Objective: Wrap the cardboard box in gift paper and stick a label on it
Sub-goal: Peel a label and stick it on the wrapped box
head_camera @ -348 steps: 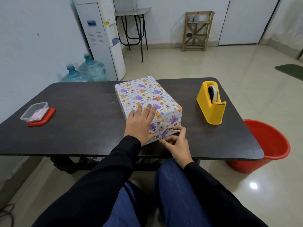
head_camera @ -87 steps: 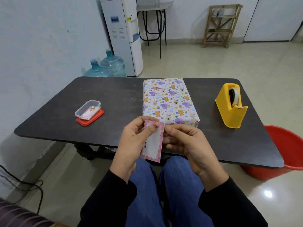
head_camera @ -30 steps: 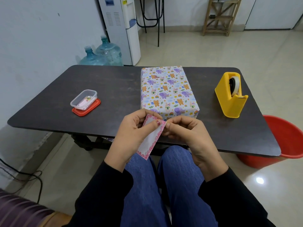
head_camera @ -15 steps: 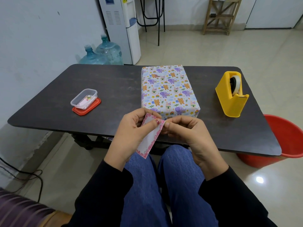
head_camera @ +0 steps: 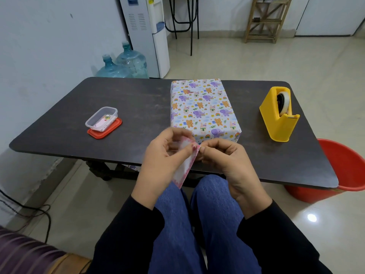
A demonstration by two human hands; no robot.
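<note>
I see the dark bench [head_camera: 138, 99] carrying the wrapped box [head_camera: 203, 109], fully covered in animal-print paper, at its middle. A yellow tape dispenser [head_camera: 278, 115] stands well right of the box. A clear container [head_camera: 102, 120] on a red lid sits well left of it. Just in front of the box's near end, the left grip [head_camera: 162, 155] pinches the pink-bordered label [head_camera: 185, 167] along its side. The right grip [head_camera: 227, 159], fingers curled, pinches its top corner. The label hangs tilted between them.
</note>
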